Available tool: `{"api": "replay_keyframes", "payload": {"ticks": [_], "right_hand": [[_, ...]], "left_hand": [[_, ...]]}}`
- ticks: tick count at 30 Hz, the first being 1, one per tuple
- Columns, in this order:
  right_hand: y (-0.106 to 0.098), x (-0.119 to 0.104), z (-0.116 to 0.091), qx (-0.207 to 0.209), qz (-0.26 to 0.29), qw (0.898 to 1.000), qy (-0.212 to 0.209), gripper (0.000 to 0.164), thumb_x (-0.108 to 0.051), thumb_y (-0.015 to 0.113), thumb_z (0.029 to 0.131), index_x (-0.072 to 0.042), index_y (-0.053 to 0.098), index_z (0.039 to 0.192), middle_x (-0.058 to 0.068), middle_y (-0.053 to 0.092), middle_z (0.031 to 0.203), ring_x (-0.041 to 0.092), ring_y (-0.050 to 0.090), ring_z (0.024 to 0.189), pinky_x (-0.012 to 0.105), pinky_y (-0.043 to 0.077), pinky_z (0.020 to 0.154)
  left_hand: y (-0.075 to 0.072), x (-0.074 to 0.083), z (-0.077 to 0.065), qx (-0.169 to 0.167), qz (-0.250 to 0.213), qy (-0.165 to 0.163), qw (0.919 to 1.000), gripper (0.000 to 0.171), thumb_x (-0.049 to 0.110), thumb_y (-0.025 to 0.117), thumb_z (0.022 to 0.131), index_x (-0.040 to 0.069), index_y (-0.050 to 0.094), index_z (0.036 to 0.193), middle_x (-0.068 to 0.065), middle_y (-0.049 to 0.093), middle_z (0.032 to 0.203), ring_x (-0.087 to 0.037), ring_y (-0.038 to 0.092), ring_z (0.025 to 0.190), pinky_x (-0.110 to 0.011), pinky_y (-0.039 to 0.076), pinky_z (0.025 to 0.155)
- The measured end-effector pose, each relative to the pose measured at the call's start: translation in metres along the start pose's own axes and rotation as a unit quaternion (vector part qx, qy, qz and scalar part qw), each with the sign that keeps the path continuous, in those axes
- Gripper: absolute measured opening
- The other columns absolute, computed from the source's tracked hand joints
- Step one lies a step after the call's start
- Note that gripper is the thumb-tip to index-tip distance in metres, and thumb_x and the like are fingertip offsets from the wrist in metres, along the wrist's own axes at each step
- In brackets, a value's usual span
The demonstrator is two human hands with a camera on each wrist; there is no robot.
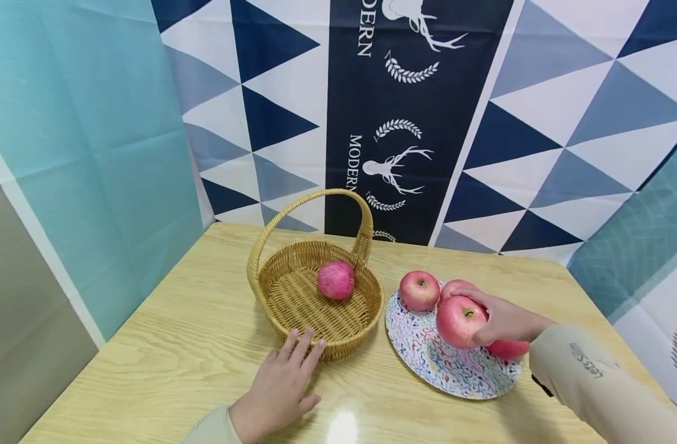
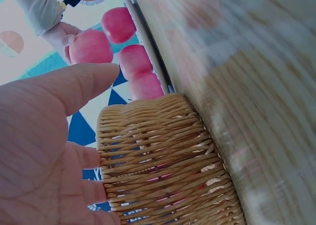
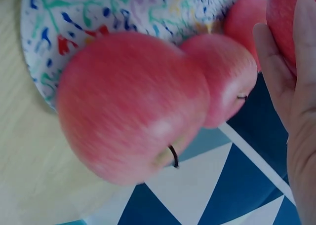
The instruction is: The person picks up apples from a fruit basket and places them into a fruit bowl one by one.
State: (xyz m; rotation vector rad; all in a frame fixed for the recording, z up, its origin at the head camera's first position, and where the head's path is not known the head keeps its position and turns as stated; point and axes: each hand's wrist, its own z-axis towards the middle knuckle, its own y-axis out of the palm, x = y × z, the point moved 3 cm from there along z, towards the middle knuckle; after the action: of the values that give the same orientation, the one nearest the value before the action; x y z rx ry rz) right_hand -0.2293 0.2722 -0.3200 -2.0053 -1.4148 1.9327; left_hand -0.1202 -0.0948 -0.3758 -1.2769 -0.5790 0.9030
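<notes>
My right hand (image 1: 507,319) grips a pinkish-red apple (image 1: 459,322) over the patterned plate (image 1: 427,364), thumb and fingers curled round its side. Around it on the plate are a left apple (image 1: 419,290), a back apple (image 1: 454,286) partly hidden by the held one, and a right apple (image 1: 507,349) under the hand. The left hand (image 1: 277,391) has its fingers spread, fingertips at the front rim of a round wicker basket (image 1: 288,302). Inside the basket lies a darker pink apple (image 1: 336,280). In the left wrist view, that hand's fingers meet the woven wall (image 2: 158,156).
The basket's tall arched handle (image 1: 294,209) rises over it. Both basket and plate stand on a light wooden table (image 1: 166,345). Behind is a wall cloth (image 1: 283,123) with triangles and deer heads; a teal cloth (image 1: 94,154) hangs at the left.
</notes>
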Motion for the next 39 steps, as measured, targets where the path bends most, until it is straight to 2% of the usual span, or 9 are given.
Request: {"api": "replay_keyframes", "payload": {"ticks": [2, 4, 9, 15, 18, 21, 26, 33, 39], "right_hand": [[0.004, 0.002, -0.002, 0.007, -0.011, 1.0, 0.003, 0.09, -0.018, 0.075, 0.064, -0.003, 0.031, 0.141, 0.016, 0.048, 0.121, 0.033, 0.047, 0.108, 0.036, 0.054, 0.077], [0.008, 0.004, -0.004, 0.025, -0.052, 0.998, -0.002, 0.092, -0.021, 0.077, 0.064, -0.001, 0.032, 0.142, 0.016, 0.05, 0.118, 0.032, 0.048, 0.106, 0.035, 0.053, 0.076], [0.02, 0.008, -0.007, 0.059, -0.14, 0.988, 0.017, 0.094, -0.027, 0.079, 0.061, -0.005, 0.037, 0.143, 0.012, 0.056, 0.116, 0.029, 0.053, 0.1, 0.035, 0.05, 0.073], [0.028, 0.013, -0.007, 0.012, -0.147, 0.989, -0.034, 0.08, -0.029, 0.078, 0.065, -0.008, 0.044, 0.134, 0.004, 0.056, 0.116, 0.015, 0.052, 0.101, 0.031, 0.05, 0.08], [0.032, 0.015, -0.009, -0.001, -0.162, 0.986, -0.036, 0.077, -0.029, 0.078, 0.064, -0.009, 0.047, 0.131, 0.0, 0.056, 0.114, 0.011, 0.052, 0.098, 0.033, 0.049, 0.081], [0.034, 0.018, -0.011, 0.007, -0.175, 0.984, -0.028, 0.078, -0.028, 0.079, 0.063, -0.008, 0.047, 0.131, -0.001, 0.056, 0.114, 0.01, 0.051, 0.098, 0.033, 0.048, 0.082], [0.034, 0.019, -0.013, 0.02, -0.183, 0.982, -0.038, 0.077, -0.028, 0.081, 0.064, -0.005, 0.047, 0.13, 0.001, 0.057, 0.114, 0.009, 0.053, 0.097, 0.03, 0.049, 0.082], [0.036, 0.016, -0.011, 0.016, -0.168, 0.985, -0.022, 0.082, -0.027, 0.079, 0.064, -0.001, 0.044, 0.133, 0.005, 0.056, 0.117, 0.022, 0.052, 0.101, 0.038, 0.048, 0.083], [0.042, 0.019, -0.006, 0.042, -0.178, 0.983, -0.016, 0.078, -0.031, 0.081, 0.066, -0.006, 0.046, 0.131, 0.005, 0.058, 0.116, 0.023, 0.054, 0.1, 0.044, 0.048, 0.085]], "left_hand": [[-0.001, 0.0, -0.001, 0.001, 0.001, -0.002, 1.0, 0.083, 0.052, 0.07, 0.079, 0.004, 0.044, 0.142, -0.023, 0.039, 0.145, -0.042, 0.043, 0.128, -0.046, 0.051, 0.084], [-0.001, -0.001, -0.001, 0.007, 0.002, -0.002, 1.0, 0.084, 0.052, 0.071, 0.079, 0.003, 0.045, 0.141, -0.023, 0.04, 0.144, -0.042, 0.043, 0.128, -0.046, 0.052, 0.083], [-0.001, -0.002, -0.004, 0.013, -0.002, 0.0, 0.9999, 0.083, 0.05, 0.072, 0.078, 0.003, 0.045, 0.141, -0.024, 0.04, 0.144, -0.044, 0.043, 0.127, -0.046, 0.052, 0.083], [0.0, 0.0, -0.006, 0.011, -0.007, -0.003, 0.9999, 0.084, 0.05, 0.072, 0.078, 0.003, 0.045, 0.141, -0.023, 0.041, 0.143, -0.043, 0.044, 0.126, -0.047, 0.052, 0.083], [0.0, 0.0, -0.006, 0.001, -0.011, -0.003, 0.9999, 0.085, 0.051, 0.072, 0.078, 0.003, 0.043, 0.142, -0.023, 0.039, 0.145, -0.043, 0.042, 0.128, -0.047, 0.051, 0.084], [0.001, 0.0, -0.005, -0.011, -0.01, -0.002, 0.9999, 0.087, 0.053, 0.071, 0.078, 0.003, 0.042, 0.143, -0.023, 0.037, 0.146, -0.043, 0.04, 0.13, -0.047, 0.051, 0.085], [0.001, 0.0, -0.004, -0.01, -0.006, 0.003, 0.9999, 0.089, 0.054, 0.071, 0.077, 0.003, 0.041, 0.143, -0.024, 0.036, 0.147, -0.043, 0.038, 0.131, -0.047, 0.05, 0.086], [0.0, 0.001, -0.002, -0.015, 0.001, 0.003, 0.9999, 0.088, 0.054, 0.071, 0.078, 0.003, 0.041, 0.144, -0.023, 0.036, 0.147, -0.043, 0.037, 0.132, -0.046, 0.051, 0.085], [0.001, 0.001, -0.001, -0.019, -0.004, 0.001, 0.9998, 0.088, 0.054, 0.071, 0.078, 0.003, 0.041, 0.143, -0.022, 0.036, 0.147, -0.042, 0.04, 0.13, -0.046, 0.051, 0.084]]}}
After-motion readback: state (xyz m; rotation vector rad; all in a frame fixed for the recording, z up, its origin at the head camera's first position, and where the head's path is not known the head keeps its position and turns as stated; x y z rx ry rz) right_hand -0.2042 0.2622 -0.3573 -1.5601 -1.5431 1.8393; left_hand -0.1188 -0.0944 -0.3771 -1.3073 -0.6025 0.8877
